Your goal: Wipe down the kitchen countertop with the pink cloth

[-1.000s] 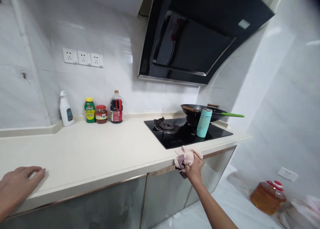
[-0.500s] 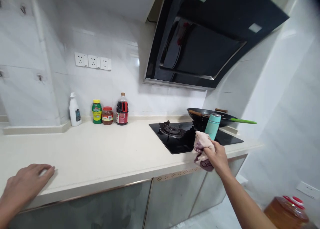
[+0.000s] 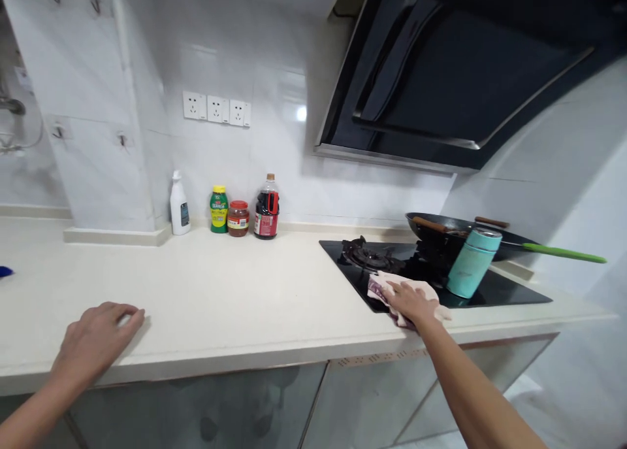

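Observation:
On the front edge of the black gas hob (image 3: 509,293), my right hand (image 3: 409,300) presses a pale pink and purple cloth (image 3: 426,289) down, its fingers over the fabric. The cloth lies partly spread under the palm and overlaps the counter edge. Just right of it, a turquoise flask (image 3: 473,266) with a silver lid stands on the hob, tilted in this view. My left hand (image 3: 100,334) rests on the cream countertop (image 3: 235,299) at the left, loosely curved and holding nothing, its thumb near the index finger.
A wok (image 3: 512,243) with a green-handled tool (image 3: 563,250) sits on the right burner under the dark range hood (image 3: 465,83). Along the wall stand a white spray bottle (image 3: 179,207), a green bottle (image 3: 219,210), a red-lidded jar (image 3: 238,220) and a dark sauce bottle (image 3: 267,210).
My right hand has lowered the bunched cloth onto the hob's front edge, where it now lies flatter. The flask now shows down to its base. The view has shifted right-to-left, showing more at the left.

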`<state>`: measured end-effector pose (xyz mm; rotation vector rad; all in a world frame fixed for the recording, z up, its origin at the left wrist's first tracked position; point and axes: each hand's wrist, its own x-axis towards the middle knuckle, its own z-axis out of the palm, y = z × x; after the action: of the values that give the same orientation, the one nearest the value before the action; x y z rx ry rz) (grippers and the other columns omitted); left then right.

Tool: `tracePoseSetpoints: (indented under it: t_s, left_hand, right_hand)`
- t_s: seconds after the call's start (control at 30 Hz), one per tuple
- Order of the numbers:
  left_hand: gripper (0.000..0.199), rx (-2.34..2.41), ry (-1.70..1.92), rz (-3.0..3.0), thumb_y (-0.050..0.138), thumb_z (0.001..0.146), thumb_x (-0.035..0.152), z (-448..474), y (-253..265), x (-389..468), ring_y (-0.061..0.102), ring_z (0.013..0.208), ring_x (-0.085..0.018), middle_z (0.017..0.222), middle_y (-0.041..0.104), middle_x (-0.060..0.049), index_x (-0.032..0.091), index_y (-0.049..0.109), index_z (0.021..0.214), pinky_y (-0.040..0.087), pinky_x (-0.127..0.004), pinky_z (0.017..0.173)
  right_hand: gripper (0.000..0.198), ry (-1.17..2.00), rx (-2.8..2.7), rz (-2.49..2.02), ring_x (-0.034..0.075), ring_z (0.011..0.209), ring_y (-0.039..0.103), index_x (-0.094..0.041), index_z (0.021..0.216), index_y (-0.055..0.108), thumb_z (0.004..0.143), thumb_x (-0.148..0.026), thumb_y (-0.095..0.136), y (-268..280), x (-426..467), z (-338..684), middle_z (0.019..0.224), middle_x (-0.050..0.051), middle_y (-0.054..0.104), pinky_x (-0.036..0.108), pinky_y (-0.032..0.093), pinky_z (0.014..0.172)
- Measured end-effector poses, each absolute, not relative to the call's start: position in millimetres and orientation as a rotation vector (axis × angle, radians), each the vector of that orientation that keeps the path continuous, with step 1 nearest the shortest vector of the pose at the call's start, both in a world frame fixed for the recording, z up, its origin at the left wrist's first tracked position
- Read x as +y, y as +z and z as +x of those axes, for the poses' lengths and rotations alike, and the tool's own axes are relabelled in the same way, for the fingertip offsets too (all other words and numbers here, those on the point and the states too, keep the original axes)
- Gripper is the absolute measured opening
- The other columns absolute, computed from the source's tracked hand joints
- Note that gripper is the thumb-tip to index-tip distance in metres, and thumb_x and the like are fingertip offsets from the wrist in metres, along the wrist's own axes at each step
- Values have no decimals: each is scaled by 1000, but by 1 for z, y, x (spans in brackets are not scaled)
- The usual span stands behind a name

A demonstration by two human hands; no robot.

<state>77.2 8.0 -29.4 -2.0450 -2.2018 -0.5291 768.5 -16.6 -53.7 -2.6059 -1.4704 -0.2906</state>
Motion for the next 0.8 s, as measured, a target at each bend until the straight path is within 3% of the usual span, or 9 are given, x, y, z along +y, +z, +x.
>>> tracePoseSetpoints:
  t_s: [0.2, 0.33, 0.47, 0.57, 0.63, 0.73, 0.8]
  left_hand:
    - [46, -2184, -617, -2068, 36, 92, 49, 82, -25, -1, 55, 120, -32, 124, 68, -9, 23, 72, 102, 40, -45, 98]
    - [43, -2189, -692, -2069, 39, 91, 46, 84, -23, -5, 55, 118, -33, 122, 69, -11, 20, 73, 100, 40, -46, 98]
    - [43, -2185, -688, -2078, 38, 92, 43, 85, -22, -7, 54, 118, -33, 122, 69, -12, 18, 72, 100, 40, -45, 98]
    - [44, -2140, -680, -2083, 36, 92, 44, 83, -25, -8, 55, 117, -31, 120, 70, -10, 20, 72, 99, 40, -43, 97]
    - [43, -2114, -675, -2080, 36, 91, 44, 82, -28, -7, 57, 115, -31, 117, 71, -9, 22, 72, 98, 41, -42, 95]
    - [44, -2100, -654, -2070, 36, 89, 46, 82, -31, -6, 58, 112, -31, 114, 71, -9, 23, 72, 96, 41, -41, 93]
    - [43, -2088, -658, -2066, 36, 88, 46, 83, -32, -5, 58, 111, -31, 113, 71, -9, 24, 72, 96, 41, -42, 91]
  right_hand:
    - [48, -366, -1845, -2353, 38, 133, 40, -41, 144, 53, 99, -46, 35, -61, -26, 690, 155, 1, 42, 65, 32, 106]
    - [45, -331, -2108, -1982, 35, 124, 49, -36, 136, 62, 98, -39, 38, -65, -39, 641, 146, 3, 53, 56, 40, 102]
    - [44, -177, -2191, -1684, 29, 127, 49, -32, 129, 67, 98, -46, 39, -67, -53, 632, 143, 5, 54, 48, 38, 108]
    - [45, -299, -2166, -1756, 35, 133, 43, -38, 128, 68, 93, -58, 48, -66, -64, 653, 149, 6, 48, 55, 39, 105]
    - [45, -406, -2126, -1913, 38, 124, 48, -42, 129, 66, 91, -60, 49, -64, -66, 672, 143, 7, 52, 59, 42, 96]
    - [44, -478, -2174, -2011, 34, 103, 56, -37, 130, 65, 95, -49, 42, -66, -52, 688, 122, 10, 61, 53, 47, 86]
    - [44, -559, -2139, -2048, 34, 102, 55, -30, 127, 67, 96, -42, 40, -70, -28, 688, 121, 13, 60, 52, 47, 85]
